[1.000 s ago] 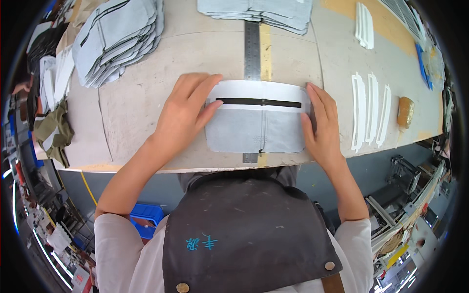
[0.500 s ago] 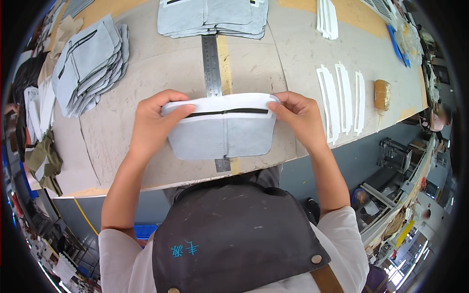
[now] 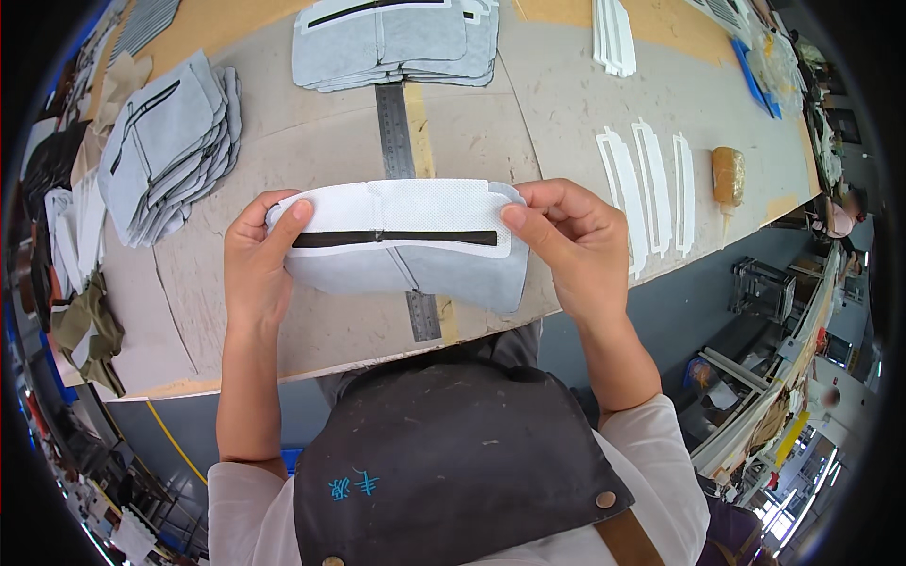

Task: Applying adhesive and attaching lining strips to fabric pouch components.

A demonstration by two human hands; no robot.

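A grey-blue fabric panel [image 3: 462,274] hangs between my two hands over the table, its lower edge loose. Along its top runs a white backing strip [image 3: 415,206] with a long black slot [image 3: 396,238] in it. My left hand [image 3: 260,264] pinches the panel's upper left corner, thumb on the face and fingers behind. At the upper right corner my right hand [image 3: 578,247] grips it the same way. Beneath the panel lies a steel ruler [image 3: 394,132], partly hidden, alongside a strip of tan tape [image 3: 419,123].
Similar panels are stacked at the far middle [image 3: 335,61] and at the left [image 3: 142,123]. To the right lie white frame-shaped strips [image 3: 618,193], more strips [image 3: 613,38] farther back, and an amber glue bottle [image 3: 727,179]. Olive cloth [image 3: 85,330] hangs over the left edge.
Both hands have lifted the panel and brought it closer, with the left hand moving outward left. The panel now bows and its lower edge tilts away. The view has shifted slightly.
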